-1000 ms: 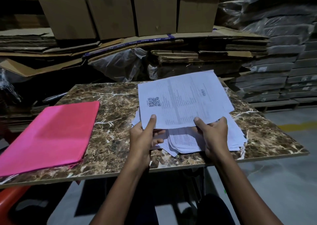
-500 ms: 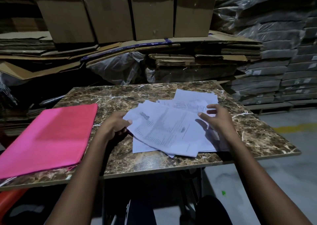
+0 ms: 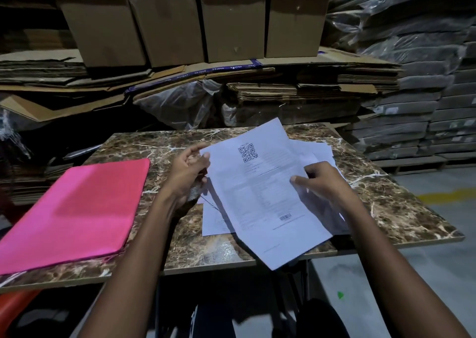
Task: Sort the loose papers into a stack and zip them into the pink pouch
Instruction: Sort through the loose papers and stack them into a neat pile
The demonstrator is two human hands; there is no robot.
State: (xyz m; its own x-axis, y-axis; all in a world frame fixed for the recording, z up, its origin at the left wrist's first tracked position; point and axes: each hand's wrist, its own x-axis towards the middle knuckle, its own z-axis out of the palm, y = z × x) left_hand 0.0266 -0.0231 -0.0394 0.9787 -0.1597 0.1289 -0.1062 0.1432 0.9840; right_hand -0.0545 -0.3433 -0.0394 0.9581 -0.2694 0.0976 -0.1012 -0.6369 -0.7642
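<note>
A white printed sheet with a QR code (image 3: 260, 196) is lifted at a slant above the loose papers (image 3: 316, 152) spread on the marble table; its near corner hangs over the table's front edge. My right hand (image 3: 322, 183) pinches this sheet's right edge, thumb on top. My left hand (image 3: 188, 173) holds its upper left edge, fingers curled at the paper's rim. The pink pouch (image 3: 77, 214) lies flat on the table's left side, apart from both hands. I cannot see its zip.
The brown marble table (image 3: 386, 209) ends just in front of me and at the right. Behind it stand cardboard boxes (image 3: 167, 23) on flattened cardboard, with wrapped bundles (image 3: 417, 54) stacked at the right. An orange chair edge (image 3: 15, 306) shows at the lower left.
Half a second ago both hands lay on the spread papers on the table. Now they have raised a QR-code sheet off the pile and turned it lengthwise toward me.
</note>
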